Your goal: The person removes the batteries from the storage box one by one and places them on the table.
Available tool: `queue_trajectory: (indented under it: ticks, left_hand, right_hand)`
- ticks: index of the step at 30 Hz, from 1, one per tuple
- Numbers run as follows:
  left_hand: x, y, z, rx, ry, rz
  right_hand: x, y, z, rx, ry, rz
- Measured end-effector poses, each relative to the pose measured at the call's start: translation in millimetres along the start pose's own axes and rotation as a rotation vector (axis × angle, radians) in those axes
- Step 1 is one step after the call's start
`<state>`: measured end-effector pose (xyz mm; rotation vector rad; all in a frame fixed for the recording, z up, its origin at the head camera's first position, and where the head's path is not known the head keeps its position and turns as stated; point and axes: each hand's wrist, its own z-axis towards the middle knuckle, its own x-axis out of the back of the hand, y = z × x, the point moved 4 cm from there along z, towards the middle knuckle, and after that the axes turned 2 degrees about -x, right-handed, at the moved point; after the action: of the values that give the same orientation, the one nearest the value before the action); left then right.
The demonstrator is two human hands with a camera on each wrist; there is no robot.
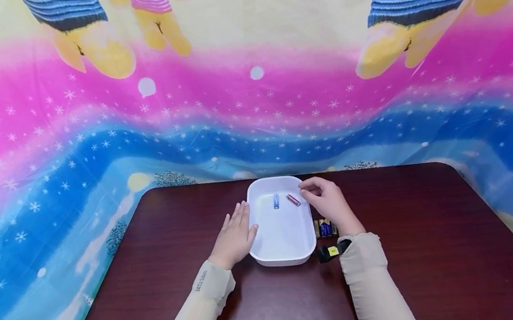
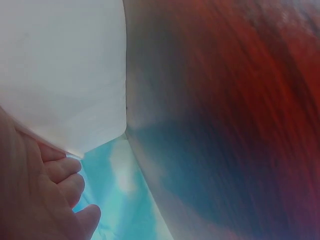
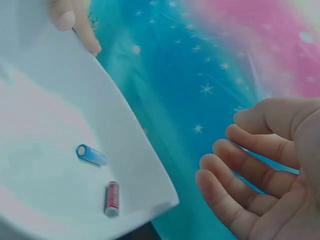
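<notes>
Mid-frame, the left hand (image 1: 232,239), fingers straight, touches the white tray (image 1: 281,238), seemingly steadying it; the right hand (image 1: 331,204), loosely curled, holds nothing (blue battery (image 1: 276,201), red battery (image 1: 293,200) inside).

The tray (image 1: 282,239) looks like smooth plastic, softly glossy; the blue battery (image 1: 276,201) at its twelve o'clock looks shiny. The table (image 1: 161,246) resembles polished, grained wood; the twelve-o'clock backdrop (image 1: 250,107), matt, creased cloth.

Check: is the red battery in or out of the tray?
In: the head and right wrist views show the red battery lying inside the tray.
</notes>
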<state>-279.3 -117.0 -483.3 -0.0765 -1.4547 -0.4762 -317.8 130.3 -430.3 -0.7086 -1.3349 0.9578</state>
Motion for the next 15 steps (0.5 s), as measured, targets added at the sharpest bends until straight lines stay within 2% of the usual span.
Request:
queue_trajectory:
  ticks: [15]
  left_hand:
    - [0.2, -1.7, 0.7, -0.015, 0.010, -0.004]
  right_hand:
    - [-25.4, -10, 27, -0.006, 0.000, -0.010]
